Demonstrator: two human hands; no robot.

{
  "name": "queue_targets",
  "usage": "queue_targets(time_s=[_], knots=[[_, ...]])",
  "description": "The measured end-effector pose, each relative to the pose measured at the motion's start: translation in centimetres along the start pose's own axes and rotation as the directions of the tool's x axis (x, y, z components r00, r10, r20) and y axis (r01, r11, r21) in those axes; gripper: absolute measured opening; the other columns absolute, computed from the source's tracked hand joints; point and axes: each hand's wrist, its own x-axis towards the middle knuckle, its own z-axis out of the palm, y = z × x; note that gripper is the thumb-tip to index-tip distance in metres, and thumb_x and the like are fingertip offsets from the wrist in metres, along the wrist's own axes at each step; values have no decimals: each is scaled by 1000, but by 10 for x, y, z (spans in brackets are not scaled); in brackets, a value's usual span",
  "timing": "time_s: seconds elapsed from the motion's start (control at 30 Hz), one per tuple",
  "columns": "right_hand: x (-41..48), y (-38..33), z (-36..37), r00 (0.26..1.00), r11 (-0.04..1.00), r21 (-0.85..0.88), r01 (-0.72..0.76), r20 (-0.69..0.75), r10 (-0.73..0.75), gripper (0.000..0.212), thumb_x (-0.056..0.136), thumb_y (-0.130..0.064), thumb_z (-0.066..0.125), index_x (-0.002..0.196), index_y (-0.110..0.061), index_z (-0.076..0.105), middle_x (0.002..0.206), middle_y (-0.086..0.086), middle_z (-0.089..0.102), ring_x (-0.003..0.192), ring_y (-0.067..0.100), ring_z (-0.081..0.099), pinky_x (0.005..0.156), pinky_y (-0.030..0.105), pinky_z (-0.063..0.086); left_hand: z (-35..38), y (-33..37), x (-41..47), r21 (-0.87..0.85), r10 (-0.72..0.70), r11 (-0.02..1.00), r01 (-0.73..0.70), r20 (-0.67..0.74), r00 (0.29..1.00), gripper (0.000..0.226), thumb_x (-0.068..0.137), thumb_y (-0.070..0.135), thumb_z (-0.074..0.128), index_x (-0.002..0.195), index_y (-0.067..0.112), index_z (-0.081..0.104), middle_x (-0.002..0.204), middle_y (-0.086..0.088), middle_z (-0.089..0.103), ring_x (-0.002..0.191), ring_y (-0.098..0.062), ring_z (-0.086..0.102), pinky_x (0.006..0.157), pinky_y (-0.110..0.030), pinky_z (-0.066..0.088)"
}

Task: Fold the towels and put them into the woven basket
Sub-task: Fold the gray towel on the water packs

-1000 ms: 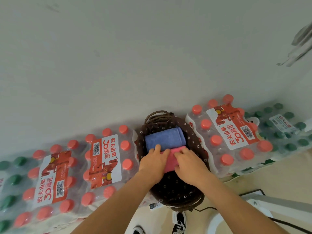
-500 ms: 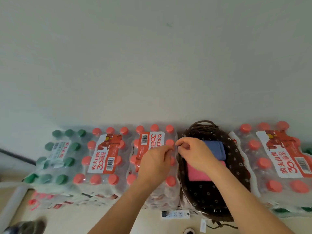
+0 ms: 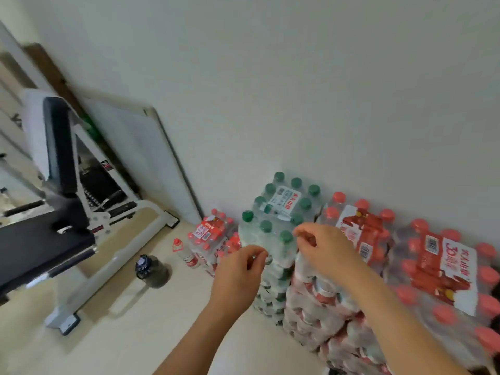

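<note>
Green-capped bottles (image 3: 278, 212) beside right grip (image 3: 326, 249)

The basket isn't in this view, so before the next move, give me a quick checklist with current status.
1. Left hand free: ok, fingers loosely curled, nothing in it.
2. Right hand free: ok, nothing in it.
3. Woven basket in view: not ok, out of frame.
4. Next towel located: not ok, none visible.
5. Floor obstacles spotted: ok, dark jug and weight bench stand to the left.
6. Towels already in the basket folded: cannot tell.
</note>
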Motion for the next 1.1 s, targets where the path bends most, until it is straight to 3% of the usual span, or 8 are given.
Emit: queue_targets(time_s=[0.2, 0.27, 0.43, 0.57, 0.67, 0.8, 0.97, 1.1], knots=[[46, -127, 113, 923, 984, 26, 176, 342, -174, 17, 90, -29, 53, 102, -33, 64, 83, -9, 68, 75, 9, 63, 75, 35, 55, -115, -103, -24, -2, -179, 983, 182, -175, 968, 36, 92, 3, 44, 102, 31, 66, 80, 18, 60, 81, -3, 57, 74, -19, 46], [59, -164, 146, 882, 973, 43, 225, 416, -222, 22, 88, -28, 54, 107, -34, 62, 87, -11, 67, 79, 9, 63, 78, 33, 54, -147, -133, -32, 7, -243, 968, 251, -231, 942, 38, 92, 3, 45, 104, 32, 66, 89, 18, 61, 87, 1, 56, 76, -10, 43], [93, -243, 219, 782, 941, 68, 330, 539, -313, 45, 91, -34, 56, 134, -37, 47, 120, -10, 56, 102, 7, 55, 92, 32, 48, -214, -195, -47, -117, -444, 894, 432, -362, 820, 25, 96, 19, 48, 100, 36, 67, 80, 17, 62, 77, 1, 57, 63, -11, 41], [124, -291, 269, 722, 934, 190, 303, 594, -355, 44, 90, -33, 57, 132, -38, 47, 117, -7, 56, 96, 10, 58, 89, 40, 52, -255, -233, -48, -135, -503, 856, 499, -440, 744, 28, 97, 16, 43, 102, 32, 66, 71, 14, 57, 62, -3, 49, 57, -16, 35], [155, -327, 297, 701, 915, 274, 298, 588, -404, 38, 90, -36, 55, 126, -45, 47, 113, -13, 57, 94, 6, 59, 82, 36, 52, -286, -260, -28, -96, -503, 842, 531, -496, 708, 28, 97, 16, 44, 105, 35, 64, 88, 15, 60, 75, -1, 54, 62, -11, 37], [221, -372, 315, 726, 873, 332, 356, 490, -482, 43, 91, -30, 54, 132, -40, 46, 120, -9, 57, 105, 6, 56, 95, 29, 44, -331, -286, 39, -28, -434, 864, 503, -549, 715, 27, 97, 19, 47, 112, 33, 64, 106, 20, 62, 96, 4, 53, 77, -6, 36], [327, -423, 306, 752, 839, 305, 451, 376, -541, 48, 92, -27, 54, 138, -35, 42, 136, -13, 48, 125, 7, 45, 104, 30, 39, -386, -301, 154, 15, -326, 911, 411, -585, 742, 28, 97, 19, 47, 115, 32, 64, 108, 21, 61, 101, 5, 55, 91, -16, 44], [408, -462, 300, 804, 840, 307, 447, 274, -528, 50, 94, -21, 54, 141, -31, 40, 142, -8, 46, 128, 10, 43, 103, 26, 35, -432, -314, 242, 40, -261, 937, 346, -579, 773, 28, 98, 23, 45, 120, 32, 61, 109, 20, 61, 103, 3, 55, 88, -14, 43]])
